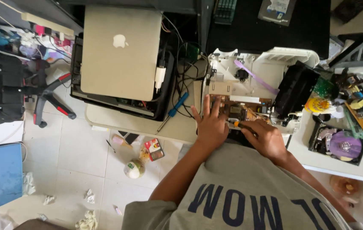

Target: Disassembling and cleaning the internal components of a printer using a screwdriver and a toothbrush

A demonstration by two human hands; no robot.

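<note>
A white opened device casing (271, 64) lies on the table with a brown circuit board (243, 111) exposed at its near edge. My left hand (211, 123) rests flat on the board's left part, fingers spread. My right hand (264, 138) grips a small screwdriver with an orange and black handle (236, 124), its tip pointing left at the board next to my left hand. A black module (294, 89) sits at the casing's right side. A purple strip (256, 76) crosses the casing's inside.
A blue-handled screwdriver (175, 108) lies left of the casing. A closed silver laptop (119, 51) sits on a black device. An opened hard drive (339, 142) and circuit boards (362, 113) lie at the right. Wrappers and crumpled paper (134, 168) litter the tiled floor.
</note>
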